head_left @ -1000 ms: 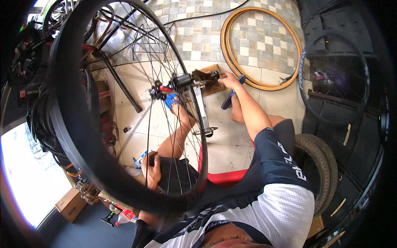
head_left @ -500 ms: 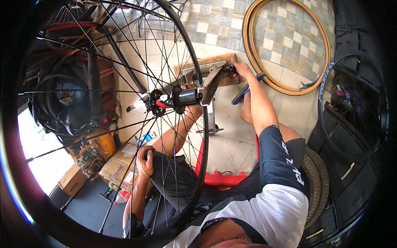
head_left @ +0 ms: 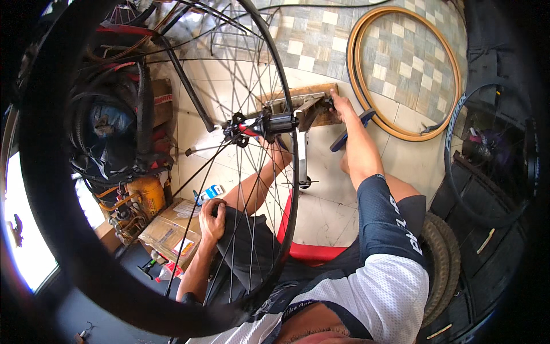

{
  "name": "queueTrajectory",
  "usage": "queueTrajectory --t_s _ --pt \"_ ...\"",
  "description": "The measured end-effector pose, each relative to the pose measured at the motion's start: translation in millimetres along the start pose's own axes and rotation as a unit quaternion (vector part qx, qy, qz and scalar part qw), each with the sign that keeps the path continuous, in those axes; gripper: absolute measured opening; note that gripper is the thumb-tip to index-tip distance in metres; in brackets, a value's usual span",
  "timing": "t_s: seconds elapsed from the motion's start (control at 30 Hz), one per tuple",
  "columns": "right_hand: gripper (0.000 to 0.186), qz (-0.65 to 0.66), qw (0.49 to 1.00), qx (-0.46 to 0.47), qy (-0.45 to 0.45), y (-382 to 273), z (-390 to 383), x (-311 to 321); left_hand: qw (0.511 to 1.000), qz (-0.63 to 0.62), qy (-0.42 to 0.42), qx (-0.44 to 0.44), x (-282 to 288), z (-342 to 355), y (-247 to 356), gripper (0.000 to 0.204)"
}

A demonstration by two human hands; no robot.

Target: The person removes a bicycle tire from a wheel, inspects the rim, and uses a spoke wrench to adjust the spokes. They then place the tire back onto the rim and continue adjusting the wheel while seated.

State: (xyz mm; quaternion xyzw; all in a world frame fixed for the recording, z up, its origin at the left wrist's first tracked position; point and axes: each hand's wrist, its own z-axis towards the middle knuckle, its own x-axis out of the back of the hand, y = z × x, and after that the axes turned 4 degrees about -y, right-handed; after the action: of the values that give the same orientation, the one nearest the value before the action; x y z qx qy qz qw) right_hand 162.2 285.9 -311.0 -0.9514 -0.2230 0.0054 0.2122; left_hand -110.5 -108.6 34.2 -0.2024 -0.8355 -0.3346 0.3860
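A black spoked bicycle wheel (head_left: 285,80) fills the left of the head view, its black hub (head_left: 281,122) in front of a metal truing stand (head_left: 310,114). The stand is fixed to a wooden block (head_left: 327,117). At the stand's right side, my right hand (head_left: 342,107) has its fingers closed round a dark knob, mostly hidden by them. Beyond the spokes, my left hand (head_left: 212,221) rests on my left knee with its fingers loosely bent and nothing visible in it. It does not touch the wheel.
Tan-walled tyres (head_left: 356,86) lie on the floor at the far right, near another black wheel (head_left: 452,166). Knobbly tyres (head_left: 447,269) lie beside my right thigh. A cardboard box (head_left: 166,229), an orange machine (head_left: 146,193) and a blue-and-white packet (head_left: 209,194) are at left.
The whole view has shifted, so most things sit farther right. The wheel's spokes stand at different angles. My right hand stays at the knob and my left hand stays on the knee.
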Motion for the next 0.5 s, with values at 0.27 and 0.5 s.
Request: queueTrajectory --t_s 0.27,0.5 --pt "0.046 -0.107 0.992 0.025 -0.061 5.8 -81.2 36.2 0.998 0.057 0.010 -0.033 -8.3 -0.1 -3.6 0.031" --pt "0.050 -0.317 0.929 0.189 0.010 28.3 -145.6 86.3 0.990 0.126 -0.032 -0.047 -25.8 11.4 7.1 0.047"
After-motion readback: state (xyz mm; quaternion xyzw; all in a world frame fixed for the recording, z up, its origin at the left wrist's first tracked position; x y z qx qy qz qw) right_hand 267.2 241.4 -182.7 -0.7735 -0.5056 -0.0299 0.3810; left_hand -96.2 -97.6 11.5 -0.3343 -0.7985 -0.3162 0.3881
